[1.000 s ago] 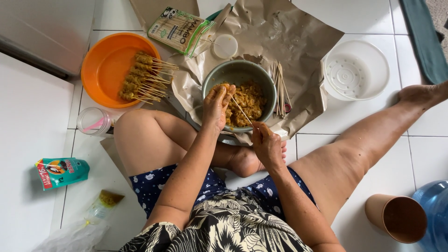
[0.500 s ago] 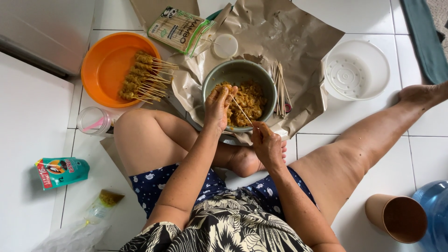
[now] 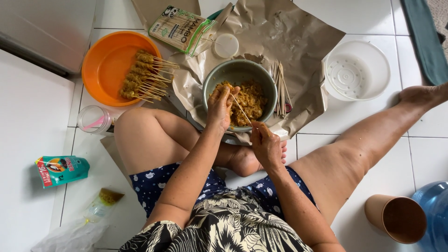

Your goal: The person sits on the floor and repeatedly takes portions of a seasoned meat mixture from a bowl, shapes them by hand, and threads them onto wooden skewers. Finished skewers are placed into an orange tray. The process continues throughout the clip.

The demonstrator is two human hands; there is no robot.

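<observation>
A grey-green bowl (image 3: 267, 82) of brownish marinated meat pieces (image 3: 251, 100) sits on brown paper (image 3: 298, 42) before me. My left hand (image 3: 221, 105) rests over the bowl's near rim, fingers closed on meat at the tip of a thin wooden skewer (image 3: 241, 108). My right hand (image 3: 266, 143) is just outside the bowl's near edge, pinching the skewer's lower end. A bundle of bare skewers (image 3: 281, 88) lies right of the bowl. An orange plate (image 3: 105, 67) at the left holds several finished skewers (image 3: 140, 77).
A white plastic container (image 3: 357, 70) stands at the right, a skewer packet (image 3: 179, 28) and white lid (image 3: 226, 45) behind the bowl. A clear cup (image 3: 94, 120), green sachet (image 3: 60, 169) and plastic bag (image 3: 84, 224) lie left. A brown cup (image 3: 396, 218) and blue water jug (image 3: 434, 210) are at the lower right. My legs flank the bowl.
Both hands stay at the bowl's near rim with the skewer between them; only slight finger movement shows.
</observation>
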